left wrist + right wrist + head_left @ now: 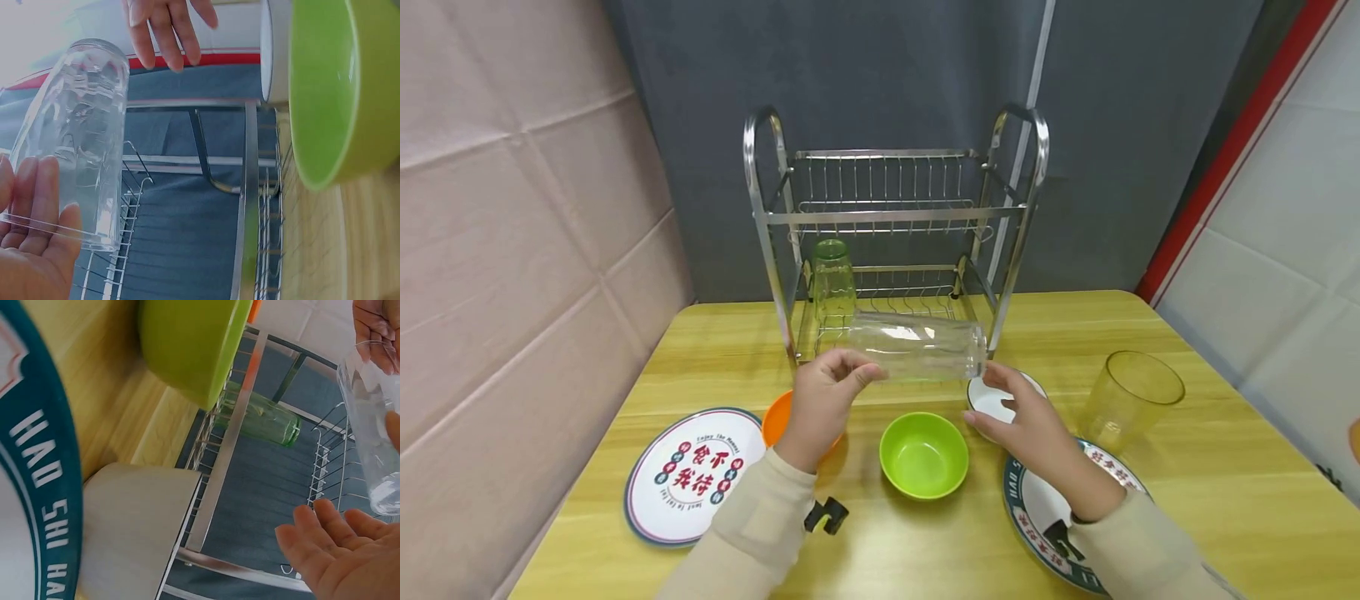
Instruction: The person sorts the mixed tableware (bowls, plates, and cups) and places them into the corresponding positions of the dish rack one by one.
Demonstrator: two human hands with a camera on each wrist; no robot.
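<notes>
My left hand (829,390) grips one end of a clear glass (919,347) and holds it sideways in the air in front of the dish rack (895,215). In the left wrist view its fingers (39,206) curl round the clear glass (75,144) near the rim. My right hand (1021,418) is open by the glass's other end, fingers straight. From the left wrist it shows as the right hand (165,31), a small gap away from the glass. The right wrist view has the open palm (334,553) below the clear glass (374,437).
A green cup (832,279) stands upside down on the rack's lower shelf. On the wooden table lie a green bowl (923,454), an orange bowl (773,418), a small white bowl (991,402), two printed plates (681,477) (1037,510) and a yellow cup (1131,400).
</notes>
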